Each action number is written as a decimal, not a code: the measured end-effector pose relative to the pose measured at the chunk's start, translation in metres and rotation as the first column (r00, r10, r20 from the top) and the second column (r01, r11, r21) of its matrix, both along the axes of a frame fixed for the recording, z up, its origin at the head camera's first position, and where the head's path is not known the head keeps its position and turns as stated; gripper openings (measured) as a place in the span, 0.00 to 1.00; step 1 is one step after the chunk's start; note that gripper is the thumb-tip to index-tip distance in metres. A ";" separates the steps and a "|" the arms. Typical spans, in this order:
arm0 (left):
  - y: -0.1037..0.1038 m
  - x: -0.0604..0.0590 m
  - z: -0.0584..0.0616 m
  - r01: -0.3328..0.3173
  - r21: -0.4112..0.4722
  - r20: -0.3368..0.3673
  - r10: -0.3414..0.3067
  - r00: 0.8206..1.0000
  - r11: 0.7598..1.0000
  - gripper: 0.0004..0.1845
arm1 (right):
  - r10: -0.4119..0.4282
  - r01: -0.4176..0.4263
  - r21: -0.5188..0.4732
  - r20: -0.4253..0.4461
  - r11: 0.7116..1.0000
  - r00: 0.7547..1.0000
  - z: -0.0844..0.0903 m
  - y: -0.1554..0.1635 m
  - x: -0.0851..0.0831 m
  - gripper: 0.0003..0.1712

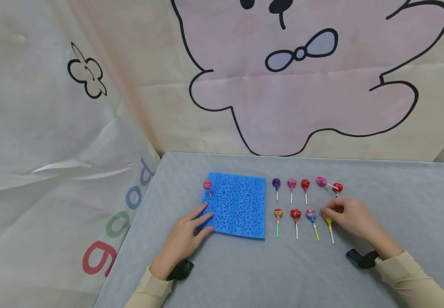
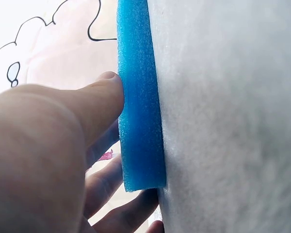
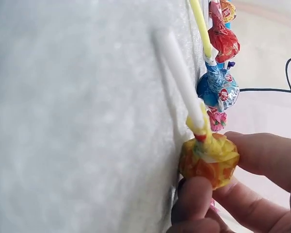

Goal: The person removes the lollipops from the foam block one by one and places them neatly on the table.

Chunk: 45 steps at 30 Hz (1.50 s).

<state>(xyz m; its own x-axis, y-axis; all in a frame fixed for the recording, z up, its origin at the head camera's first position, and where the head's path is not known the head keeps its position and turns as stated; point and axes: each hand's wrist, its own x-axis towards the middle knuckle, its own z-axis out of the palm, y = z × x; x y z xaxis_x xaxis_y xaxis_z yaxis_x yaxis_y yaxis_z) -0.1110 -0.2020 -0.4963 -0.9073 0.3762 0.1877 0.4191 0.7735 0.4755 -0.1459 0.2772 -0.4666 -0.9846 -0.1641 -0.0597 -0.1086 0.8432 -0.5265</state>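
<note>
One yellow lollipop (image 3: pixel 209 160) is pinched at its head between the right hand's (image 1: pixel 354 219) fingertips (image 3: pixel 194 199), its stick pointing wristward; the left hand (image 1: pixel 185 235) is pressed flat against the blue sponge (image 1: pixel 238 204).

Both arms wear long sleeves of a pale beige, sand-coloured cloth, the left sleeve (image 1: pixel 148 291) and the right sleeve (image 1: pixel 414 280) ending in snug cuffs at the wrists. A small black device is strapped under each wrist, on the left (image 1: pixel 181 270) and on the right (image 1: pixel 362 259). The hands are bare, without rings or gloves.

Bare grey table (image 1: pixel 399 201) lies open right of the lollipop rows. The blue sponge (image 1: pixel 239 205) and close-set lollipops (image 1: pixel 296 214) crowd the middle.
</note>
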 end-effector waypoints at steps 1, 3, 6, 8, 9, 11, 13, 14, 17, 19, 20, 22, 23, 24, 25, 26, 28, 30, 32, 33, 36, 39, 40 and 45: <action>0.000 0.000 0.000 0.000 0.000 0.000 0.000 1.000 1.000 0.26 | -0.004 0.004 0.000 -0.001 1.000 1.000 0.000 0.000 0.000 0.10; 0.000 0.000 0.000 -0.001 -0.002 0.000 0.001 1.000 1.000 0.26 | -0.014 0.014 -0.008 -0.003 1.000 1.000 0.002 -0.001 0.000 0.11; 0.000 0.000 0.000 -0.003 -0.006 0.003 0.003 1.000 1.000 0.26 | -0.036 0.036 -0.025 -0.001 0.999 0.999 0.006 -0.002 0.000 0.14; 0.000 0.000 0.000 -0.005 -0.009 0.005 0.005 1.000 1.000 0.26 | -0.049 0.049 -0.031 0.001 0.998 0.999 0.009 -0.003 -0.001 0.16; 0.000 -0.001 -0.001 -0.005 -0.008 0.004 0.005 1.000 1.000 0.26 | -0.055 0.055 -0.034 0.000 0.998 0.998 0.011 -0.003 -0.002 0.17; 0.000 -0.001 -0.001 -0.005 -0.007 0.003 0.005 1.000 1.000 0.26 | -0.056 0.056 -0.035 -0.013 0.998 0.998 0.017 -0.004 -0.003 0.18; 0.000 -0.001 -0.001 -0.005 -0.005 0.003 0.005 1.000 1.000 0.26 | -0.054 0.053 -0.040 -0.032 0.998 0.998 0.023 -0.005 -0.005 0.18; 0.000 -0.001 -0.001 -0.005 -0.005 0.003 0.005 1.000 1.000 0.26 | -0.052 0.050 -0.047 -0.042 0.998 0.998 0.027 -0.006 -0.005 0.18; 0.000 0.000 -0.001 -0.004 -0.007 0.002 0.004 1.000 1.000 0.26 | -0.052 0.047 -0.067 -0.075 0.997 0.996 0.039 -0.008 -0.007 0.18; 0.000 0.000 -0.001 -0.005 -0.008 0.003 0.005 1.000 1.000 0.26 | -0.064 0.056 -0.075 -0.099 0.996 0.993 0.047 -0.010 -0.009 0.19; 0.000 0.000 -0.001 -0.004 -0.008 0.002 0.004 1.000 1.000 0.26 | -0.070 0.061 -0.082 -0.110 0.995 0.991 0.051 -0.010 -0.009 0.19; 0.000 0.000 -0.001 -0.001 -0.007 0.000 0.001 1.000 1.000 0.26 | -0.081 0.069 -0.091 -0.139 0.994 0.987 0.057 -0.012 -0.010 0.19; 0.000 0.000 -0.001 0.000 -0.006 -0.002 0.000 1.000 1.000 0.26 | -0.086 0.071 -0.098 -0.156 0.993 0.984 0.060 -0.013 -0.011 0.19; 0.000 0.000 -0.001 0.001 -0.005 -0.004 -0.001 1.000 1.000 0.26 | -0.091 0.074 -0.103 -0.171 0.992 0.981 0.061 -0.013 -0.011 0.18; 0.000 0.000 -0.001 0.003 -0.004 -0.006 -0.003 1.000 1.000 0.26 | -0.093 0.074 -0.106 -0.184 0.992 0.978 0.063 -0.013 -0.012 0.18; 0.000 0.000 -0.001 0.003 -0.005 -0.007 -0.003 1.000 1.000 0.26 | -0.093 0.073 -0.109 -0.192 0.991 0.977 0.064 -0.014 -0.012 0.17; 0.000 0.000 0.000 0.004 -0.004 -0.009 -0.004 1.000 1.000 0.26 | -0.089 0.070 -0.104 -0.192 0.992 0.977 0.064 -0.015 -0.014 0.18; 0.000 0.000 0.000 0.004 -0.003 -0.010 -0.004 1.000 1.000 0.26 | -0.080 0.063 -0.096 -0.188 0.993 0.979 0.063 -0.016 -0.015 0.19; 0.000 0.000 -0.001 0.002 -0.002 -0.007 -0.002 1.000 1.000 0.26 | -0.068 0.052 -0.092 -0.179 0.994 0.982 0.060 -0.018 -0.017 0.19; 0.000 0.000 -0.001 0.002 0.000 -0.007 -0.002 1.000 1.000 0.26 | -0.062 0.046 -0.093 -0.179 0.995 0.982 0.059 -0.019 -0.018 0.19; 0.000 0.000 -0.001 0.000 -0.003 -0.004 0.000 1.000 1.000 0.26 | -0.044 0.024 -0.107 -0.187 0.994 0.981 0.056 -0.025 -0.020 0.18; -0.001 0.000 -0.001 0.001 -0.003 -0.005 -0.001 1.000 1.000 0.26 | -0.029 0.008 -0.113 -0.184 0.994 0.982 0.055 -0.033 -0.023 0.18; -0.001 0.000 -0.001 0.000 -0.003 -0.005 0.000 1.000 1.000 0.26 | -0.025 0.004 -0.111 -0.181 0.994 0.983 0.055 -0.037 -0.024 0.18; -0.001 0.000 -0.001 0.001 -0.010 -0.008 -0.001 1.000 1.000 0.26 | 0.006 -0.025 -0.105 -0.173 0.994 0.985 0.056 -0.058 -0.031 0.17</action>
<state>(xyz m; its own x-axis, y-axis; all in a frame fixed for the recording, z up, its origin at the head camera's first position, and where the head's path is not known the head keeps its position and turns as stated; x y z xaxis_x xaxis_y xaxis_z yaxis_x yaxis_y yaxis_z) -0.1111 -0.2026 -0.4976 -0.9054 0.3788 0.1917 0.4237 0.7777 0.4644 -0.1772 0.2197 -0.4108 -0.9759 -0.1759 0.1294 -0.2183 0.7809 -0.5852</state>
